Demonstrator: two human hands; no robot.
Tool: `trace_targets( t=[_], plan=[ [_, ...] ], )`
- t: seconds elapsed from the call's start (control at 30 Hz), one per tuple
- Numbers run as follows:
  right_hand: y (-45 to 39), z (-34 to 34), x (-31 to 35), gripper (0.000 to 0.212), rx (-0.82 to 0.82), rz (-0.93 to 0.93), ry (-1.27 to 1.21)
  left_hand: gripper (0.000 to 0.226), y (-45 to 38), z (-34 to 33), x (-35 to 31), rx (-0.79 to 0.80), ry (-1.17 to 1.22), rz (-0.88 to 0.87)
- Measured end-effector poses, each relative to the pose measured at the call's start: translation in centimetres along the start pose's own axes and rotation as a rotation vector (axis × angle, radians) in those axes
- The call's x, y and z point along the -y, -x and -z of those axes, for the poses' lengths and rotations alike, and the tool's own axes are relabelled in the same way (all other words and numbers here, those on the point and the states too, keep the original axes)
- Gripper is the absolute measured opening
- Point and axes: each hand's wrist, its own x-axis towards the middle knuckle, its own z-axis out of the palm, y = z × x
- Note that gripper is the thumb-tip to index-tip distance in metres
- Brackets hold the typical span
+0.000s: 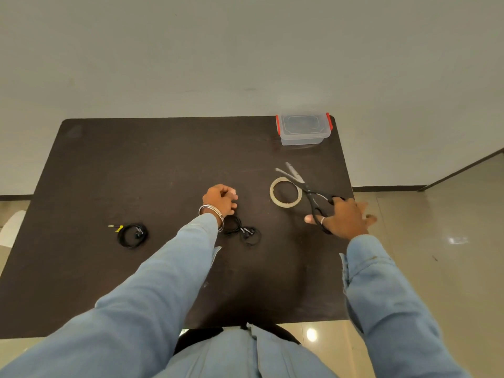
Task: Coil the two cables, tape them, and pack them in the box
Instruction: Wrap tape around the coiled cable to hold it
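Note:
Two black cables lie coiled on the dark table (136,159). One cable (132,235), with a yellow-marked plug, lies at the left. The other cable (241,230) lies just under my left wrist. My left hand (220,199) hovers above it with curled fingers pinching a small pale strip that looks like clear tape. My right hand (346,218) rests on the black handles of the scissors (308,190), a finger through a loop; the blades are spread apart beside the tape roll (272,196). The clear box (304,139) with red latches stands at the far right corner, lid on.
The table's right edge runs just past my right hand, with tiled floor beyond. A wall stands behind the table. A pale chair part shows at the far left edge. A black stool seat sits under the near edge.

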Motion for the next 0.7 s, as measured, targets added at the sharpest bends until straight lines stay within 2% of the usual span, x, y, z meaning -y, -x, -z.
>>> trace_targets(
  t=[0.07,0.2,0.4,0.47,0.53,0.6,0.67,0.7],
  plan=[
    [0.0,-0.9,-1.1,0.087,0.003,-0.131,-0.105,0.014,0.4,-0.2,0.2,0.033,0.074,0.025],
    [0.1,-3.6,-1.9,0.078,0.028,-0.327,-0.144,0.025,1.3,-1.0,0.4,0.079,0.218,0.083],
    [0.1,-7.0,-0.6,0.062,0.075,-0.407,-0.097,0.031,3.2,-1.2,0.7,0.152,0.355,0.114],
    [0.3,-7.0,0.1,0.046,0.107,-0.387,-0.114,0.03,3.8,-0.9,0.8,0.154,0.385,0.11],
    [0.7,-6.7,1.0,0.039,0.101,-0.376,-0.069,0.029,4.5,-0.3,0.8,0.15,0.421,0.106],
    [1.4,-5.9,2.0,0.037,-0.006,-0.327,0.018,0.029,5.1,0.4,1.0,0.156,0.464,0.1],
    [1.7,-5.0,3.5,0.035,-0.096,-0.128,-0.056,0.03,5.6,1.3,1.2,0.16,0.496,0.087],
    [1.9,-4.6,4.7,0.033,-0.086,0.016,-0.194,0.03,5.9,1.8,1.4,0.159,0.505,0.079]
  ],
)
